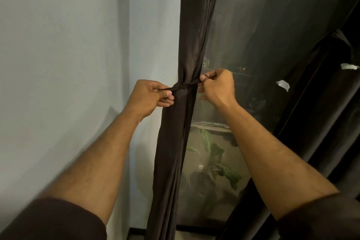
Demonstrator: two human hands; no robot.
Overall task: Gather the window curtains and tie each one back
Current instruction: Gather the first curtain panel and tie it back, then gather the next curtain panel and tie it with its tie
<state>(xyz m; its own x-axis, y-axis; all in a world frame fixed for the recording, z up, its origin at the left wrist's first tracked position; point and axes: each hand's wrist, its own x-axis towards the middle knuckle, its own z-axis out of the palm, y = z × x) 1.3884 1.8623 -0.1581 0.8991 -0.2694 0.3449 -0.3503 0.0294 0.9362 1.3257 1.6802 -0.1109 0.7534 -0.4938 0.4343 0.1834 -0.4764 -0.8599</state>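
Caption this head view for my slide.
Left hand and right hand pull a tie around the gathered curtain.

Dark brown sleeves, bare forearms

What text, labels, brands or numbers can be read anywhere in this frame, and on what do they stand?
None can be read.
The curtain, the tie pulled by the left hand and right hand, and the wall carry no print.
The pale tape scraps on the right curtain look blank.
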